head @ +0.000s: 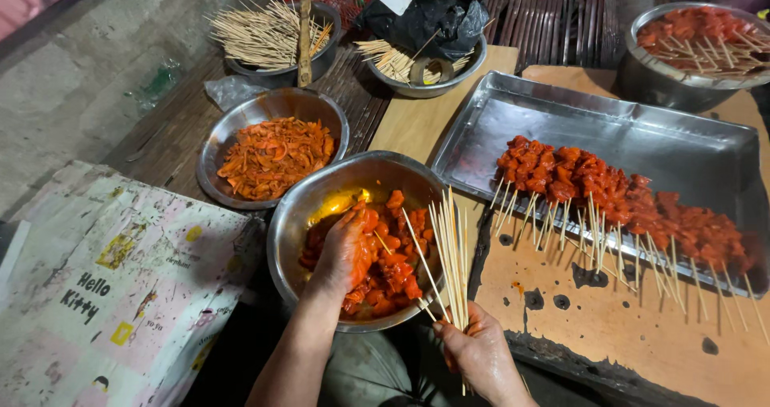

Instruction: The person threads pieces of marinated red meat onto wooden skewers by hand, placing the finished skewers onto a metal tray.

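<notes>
Printed cloth [112, 287]: it lies at the far left, crumpled, with little pictures on it.
Stick bowl [317, 58]: a metal bowl at the top left, full of bare wooden sticks [261, 34].
Orange strips bowl [228, 130]: a metal bowl holding thin orange strips [273, 157], just beside the meat bowl.
Meat bowl [305, 206]: a shiny metal bowl right in front of the person, with red saucy meat chunks [393, 271] inside.
Left hand [346, 253]: it is down in the meat bowl, fingers curled over the meat chunks, all covered in red sauce. You cannot tell if it has one piece pinched.
Bag bowl [429, 85]: a metal bowl at the top middle, with a black plastic bag [429, 14] and some sticks in it.
Right hand [480, 347]: its fingers are closed around a bunch of skewers [451, 251]. The sticks point up and lean over the rim of the meat bowl.
Board [618, 327]: a brown wooden board with dark spots, under the tray.
Tray [642, 130]: a flat metal tray to the right, with a row of finished meat sticks [609, 194] whose handles hang over the near edge.
Far bowl [650, 78]: a metal bowl at the top right, with more meat on sticks.
</notes>
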